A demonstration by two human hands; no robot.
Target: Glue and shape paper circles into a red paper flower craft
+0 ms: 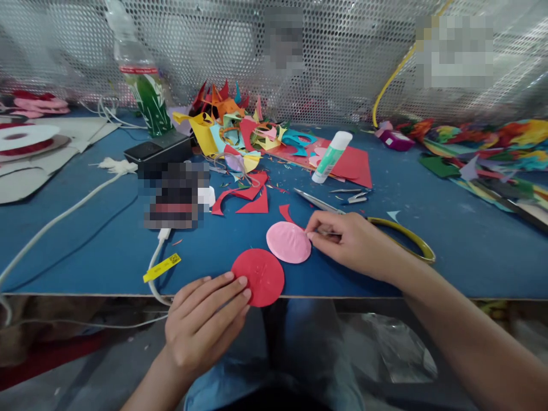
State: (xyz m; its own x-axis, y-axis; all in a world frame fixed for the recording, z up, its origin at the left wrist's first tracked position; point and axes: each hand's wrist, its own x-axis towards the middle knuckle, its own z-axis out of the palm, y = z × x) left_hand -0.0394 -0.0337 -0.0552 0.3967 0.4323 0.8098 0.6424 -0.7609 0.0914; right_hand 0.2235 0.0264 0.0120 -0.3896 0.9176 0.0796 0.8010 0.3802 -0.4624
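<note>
The blue surface (449, 240) carries everything, with a perforated metal screen behind it. At its back lies a heap of coloured paper scraps (233, 128), a red sheet (353, 165) with a glue stick (331, 157) across it, and a plastic bottle (139, 68) at the left. White cables (64, 214) run along the left side, one bearing a yellow tag (161, 267).

Near the front edge, the red disc (259, 277) overhangs the surface, the left hand (205, 325) touching its left rim with fingers extended, its grip loose rather than clamped. Just beside it, overlapping slightly, lies the pink disc (289, 242); the right hand (349, 242) pinches together at the pink disc's right edge, whether on the rim or a thin tool cannot be told. Scissors (372, 225) lie partly under that hand.

The work seems to be at positioning the two discs. Aligning them would call for steadying the red one. Red offcuts (250, 200) lie just behind, near but not blocking.
</note>
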